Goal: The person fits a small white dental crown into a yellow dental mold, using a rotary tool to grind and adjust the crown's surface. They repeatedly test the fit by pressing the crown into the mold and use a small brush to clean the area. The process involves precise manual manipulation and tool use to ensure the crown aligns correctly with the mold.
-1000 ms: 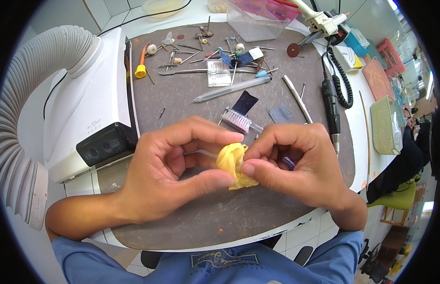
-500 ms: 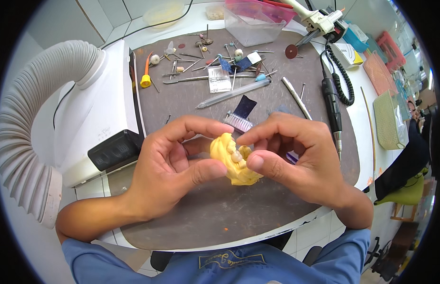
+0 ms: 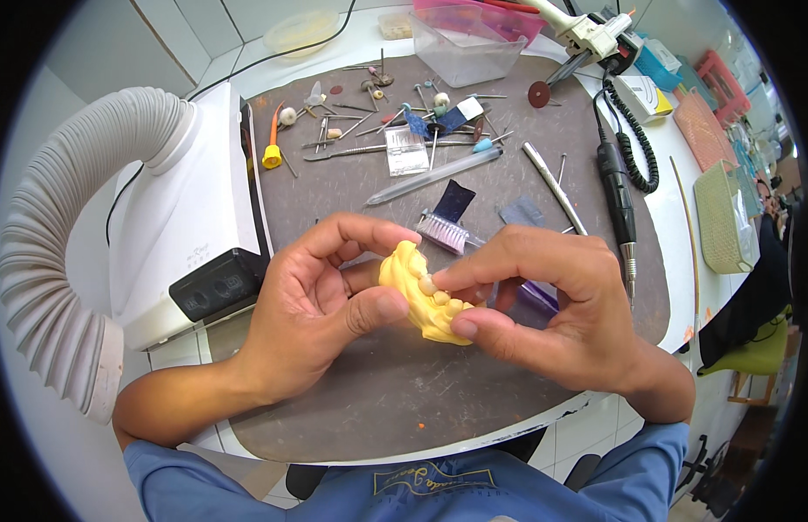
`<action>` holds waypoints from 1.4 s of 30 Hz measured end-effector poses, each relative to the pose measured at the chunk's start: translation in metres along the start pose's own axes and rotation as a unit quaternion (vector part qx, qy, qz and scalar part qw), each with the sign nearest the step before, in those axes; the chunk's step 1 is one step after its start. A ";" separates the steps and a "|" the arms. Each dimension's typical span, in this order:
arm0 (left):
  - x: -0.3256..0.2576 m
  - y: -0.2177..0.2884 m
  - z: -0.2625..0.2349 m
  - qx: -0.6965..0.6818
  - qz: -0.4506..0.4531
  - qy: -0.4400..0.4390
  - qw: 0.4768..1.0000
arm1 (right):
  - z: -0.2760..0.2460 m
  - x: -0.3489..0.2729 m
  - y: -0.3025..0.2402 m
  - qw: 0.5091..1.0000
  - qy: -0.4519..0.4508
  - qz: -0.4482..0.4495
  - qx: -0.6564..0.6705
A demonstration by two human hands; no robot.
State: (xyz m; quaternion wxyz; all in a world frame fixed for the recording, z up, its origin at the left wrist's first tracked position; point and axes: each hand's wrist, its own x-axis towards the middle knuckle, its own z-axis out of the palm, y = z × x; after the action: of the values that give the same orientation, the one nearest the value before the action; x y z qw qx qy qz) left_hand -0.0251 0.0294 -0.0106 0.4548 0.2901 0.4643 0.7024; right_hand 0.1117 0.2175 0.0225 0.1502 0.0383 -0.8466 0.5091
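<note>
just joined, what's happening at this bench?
A person holds a yellow dental model in both hands over a dark mat. The left hand cradles it from the side, thumb pressed on it; the right hand pinches its row of teeth between thumb and forefinger. A small brush, a handpiece and scattered burs lie on the mat behind, untouched. A white extractor unit with a ribbed hose sits at the left.
</note>
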 end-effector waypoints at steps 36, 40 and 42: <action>-0.001 -0.002 0.001 0.075 0.109 -0.038 0.990 | -0.009 -0.001 0.003 0.988 0.009 -0.101 -0.115; -0.002 -0.002 0.002 0.060 0.098 -0.016 0.993 | -0.008 -0.001 0.002 0.992 0.056 0.095 0.057; -0.001 -0.001 0.000 0.073 0.106 -0.022 0.991 | -0.010 0.001 0.000 0.968 0.021 0.170 0.181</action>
State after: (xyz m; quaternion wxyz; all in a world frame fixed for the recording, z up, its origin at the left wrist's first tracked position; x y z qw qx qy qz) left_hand -0.0241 0.0286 -0.0118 0.3653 0.3856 0.4712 0.7041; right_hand 0.1127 0.2264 0.0272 0.0697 -0.0907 -0.7312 0.6725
